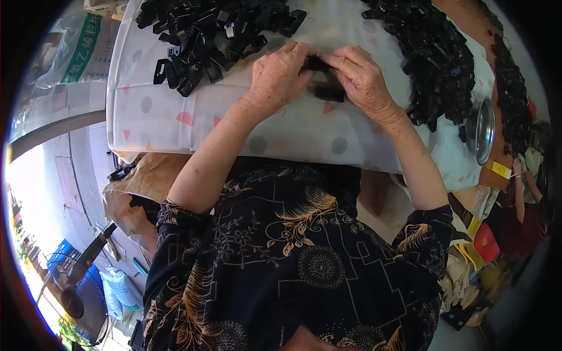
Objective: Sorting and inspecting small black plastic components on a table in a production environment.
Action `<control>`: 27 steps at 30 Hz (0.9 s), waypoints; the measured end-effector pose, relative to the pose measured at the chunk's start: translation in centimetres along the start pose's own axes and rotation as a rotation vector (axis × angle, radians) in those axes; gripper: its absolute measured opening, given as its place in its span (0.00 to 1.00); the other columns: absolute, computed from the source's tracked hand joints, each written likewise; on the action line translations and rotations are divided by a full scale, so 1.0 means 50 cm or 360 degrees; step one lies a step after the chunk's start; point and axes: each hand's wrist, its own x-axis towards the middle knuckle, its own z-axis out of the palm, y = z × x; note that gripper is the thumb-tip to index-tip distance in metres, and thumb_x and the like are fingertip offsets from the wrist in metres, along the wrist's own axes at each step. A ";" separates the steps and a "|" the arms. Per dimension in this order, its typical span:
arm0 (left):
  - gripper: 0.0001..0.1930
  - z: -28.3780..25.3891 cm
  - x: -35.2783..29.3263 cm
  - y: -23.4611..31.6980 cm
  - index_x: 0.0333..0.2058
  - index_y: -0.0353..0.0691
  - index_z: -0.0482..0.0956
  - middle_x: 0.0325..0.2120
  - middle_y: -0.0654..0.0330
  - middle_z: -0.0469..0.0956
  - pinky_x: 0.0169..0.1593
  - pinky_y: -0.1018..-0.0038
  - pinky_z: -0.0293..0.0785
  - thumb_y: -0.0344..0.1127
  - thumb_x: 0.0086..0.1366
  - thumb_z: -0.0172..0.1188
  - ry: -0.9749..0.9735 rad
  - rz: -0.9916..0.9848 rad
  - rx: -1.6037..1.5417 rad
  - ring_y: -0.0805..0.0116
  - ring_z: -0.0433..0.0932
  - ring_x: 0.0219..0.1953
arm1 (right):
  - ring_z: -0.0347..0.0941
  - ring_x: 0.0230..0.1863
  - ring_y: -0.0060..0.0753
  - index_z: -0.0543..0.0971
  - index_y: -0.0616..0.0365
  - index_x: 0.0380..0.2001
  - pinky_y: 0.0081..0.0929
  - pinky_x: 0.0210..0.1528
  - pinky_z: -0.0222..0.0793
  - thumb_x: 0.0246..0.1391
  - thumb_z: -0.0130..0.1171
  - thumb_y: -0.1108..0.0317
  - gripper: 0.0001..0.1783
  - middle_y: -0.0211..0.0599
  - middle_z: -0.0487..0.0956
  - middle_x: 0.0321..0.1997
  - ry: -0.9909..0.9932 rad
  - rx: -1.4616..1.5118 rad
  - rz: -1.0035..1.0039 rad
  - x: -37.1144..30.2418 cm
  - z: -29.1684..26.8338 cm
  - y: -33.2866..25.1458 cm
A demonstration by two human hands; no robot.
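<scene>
Between both hands, over the patterned tablecloth (293,134), is a small black plastic part (318,63). My left hand (278,76) closes on its left end, and my right hand (360,79) pinches its right end with thumb and fingers. Just below them a second black plastic piece (329,93) lies on the cloth, close to the right fingers. Beyond my left hand spreads a heap of black plastic parts (205,44), a few with shiny metal bits. Another large pile of black parts (436,61) lies to the right. The exact shape of the held part is partly hidden by my fingers.
A round metal bowl (483,131) stands at the table's right edge. Farther right, more black parts (510,88) lie on a brown surface, where another person's hand (517,167) reaches in. A fan (82,298) stands at lower left, and brown paper (137,190) hangs by the table.
</scene>
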 end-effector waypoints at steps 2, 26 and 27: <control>0.18 -0.001 -0.001 0.000 0.48 0.45 0.76 0.43 0.58 0.79 0.46 0.59 0.75 0.36 0.58 0.66 -0.0016 0.0008 -0.0008 0.53 0.80 0.45 | 0.76 0.45 0.39 0.84 0.60 0.43 0.32 0.48 0.73 0.43 0.62 0.84 0.20 0.34 0.80 0.42 0.0000 -0.0149 -0.0084 -0.004 0.001 -0.005; 0.18 -0.097 0.108 -0.025 0.48 0.37 0.70 0.41 0.45 0.74 0.42 0.55 0.79 0.33 0.61 0.61 0.0182 0.0304 0.0855 0.42 0.81 0.41 | 0.71 0.46 0.34 0.80 0.54 0.45 0.33 0.44 0.64 0.43 0.60 0.76 0.21 0.31 0.75 0.44 -0.0137 -0.1210 0.0203 -0.175 -0.164 -0.039; 0.18 -0.086 0.125 -0.025 0.48 0.37 0.70 0.41 0.45 0.74 0.42 0.55 0.79 0.33 0.61 0.61 0.0184 0.0308 0.0871 0.42 0.81 0.41 | 0.70 0.45 0.35 0.79 0.55 0.43 0.33 0.44 0.65 0.42 0.60 0.77 0.19 0.32 0.74 0.41 -0.0328 -0.1279 0.0285 -0.191 -0.175 -0.030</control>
